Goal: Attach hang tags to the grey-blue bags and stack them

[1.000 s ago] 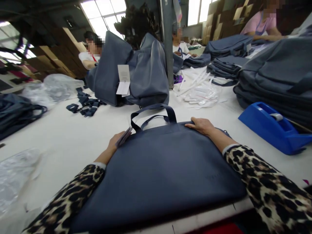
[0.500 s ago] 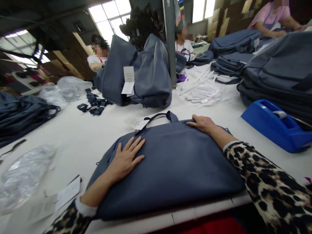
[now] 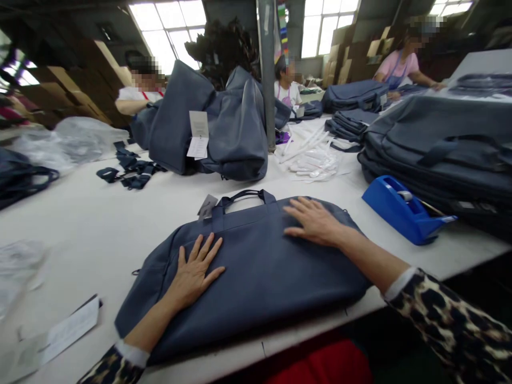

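Observation:
A dark blue briefcase-style bag point(image 3: 256, 266) lies flat along the near edge of the white table, its handles point(image 3: 246, 196) pointing away from me. My left hand point(image 3: 196, 274) rests on the bag's left half, palm down with fingers spread. Over the upper right part of the bag is my right hand point(image 3: 314, 220), its fingers stretched out and slightly blurred; whether it presses on the surface I cannot tell. A grey hang tag point(image 3: 207, 206) sticks up beside the left end of the handles.
A blue tape dispenser point(image 3: 404, 210) stands to the right, before stacked bags point(image 3: 436, 144). Upright bags point(image 3: 240, 128) stand at the back near a metal post point(image 3: 267, 69). Straps point(image 3: 132, 168), plastic wrap point(image 3: 72, 141) and paper tags point(image 3: 70, 330) lie leftward. Several people work beyond.
My right hand has moved from the bag's top edge onto its front face, fingers now spread. The hang tag has shifted behind the handle. My view has turned to the right.

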A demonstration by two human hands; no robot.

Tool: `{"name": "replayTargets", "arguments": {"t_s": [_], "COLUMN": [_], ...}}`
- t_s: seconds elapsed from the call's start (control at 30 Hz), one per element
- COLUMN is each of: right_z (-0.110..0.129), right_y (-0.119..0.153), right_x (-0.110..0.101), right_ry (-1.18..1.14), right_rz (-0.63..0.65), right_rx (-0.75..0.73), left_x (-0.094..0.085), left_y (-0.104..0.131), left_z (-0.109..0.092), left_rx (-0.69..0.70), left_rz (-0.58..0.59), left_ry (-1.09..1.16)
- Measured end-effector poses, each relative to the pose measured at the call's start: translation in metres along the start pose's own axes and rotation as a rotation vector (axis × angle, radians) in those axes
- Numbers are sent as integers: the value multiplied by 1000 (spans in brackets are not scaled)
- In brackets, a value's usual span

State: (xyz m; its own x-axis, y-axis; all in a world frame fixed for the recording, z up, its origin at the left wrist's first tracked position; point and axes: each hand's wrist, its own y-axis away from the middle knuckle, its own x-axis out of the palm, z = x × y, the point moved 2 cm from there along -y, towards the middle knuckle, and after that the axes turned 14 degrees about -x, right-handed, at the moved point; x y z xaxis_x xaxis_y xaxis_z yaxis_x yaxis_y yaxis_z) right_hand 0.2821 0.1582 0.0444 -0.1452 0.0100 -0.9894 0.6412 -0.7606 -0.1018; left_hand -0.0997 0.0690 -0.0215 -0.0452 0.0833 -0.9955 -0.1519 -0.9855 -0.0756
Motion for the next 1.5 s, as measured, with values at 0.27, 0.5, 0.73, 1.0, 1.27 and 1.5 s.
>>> {"name": "replayTargets", "arguments": {"t_s": [0.27,0.5,0.73,1.0,1.27,1.5], "right_z": [25,18,19,21,22,69], "right_y": [62,57,58,57,54,53], "right_x": [52,59,60,62,55,86], "right_ry": [4,-14,-17,-2,77,76], "right_rz": [10,28,31,19,59,-117], "right_rx": [44,37,29,25,25,-144], "left_x": [9,9,12,13,2,-19], "left_y": [-1,-2,-3,-2,-3,-3], "left_z": [5,4,4,3,-3,-5], "left_rx": [26,31,34,32,-6,-49], "left_rz": [-15,0,-8,10,71,177], "left_ry": [23,0,-33,-43,24,171]}}
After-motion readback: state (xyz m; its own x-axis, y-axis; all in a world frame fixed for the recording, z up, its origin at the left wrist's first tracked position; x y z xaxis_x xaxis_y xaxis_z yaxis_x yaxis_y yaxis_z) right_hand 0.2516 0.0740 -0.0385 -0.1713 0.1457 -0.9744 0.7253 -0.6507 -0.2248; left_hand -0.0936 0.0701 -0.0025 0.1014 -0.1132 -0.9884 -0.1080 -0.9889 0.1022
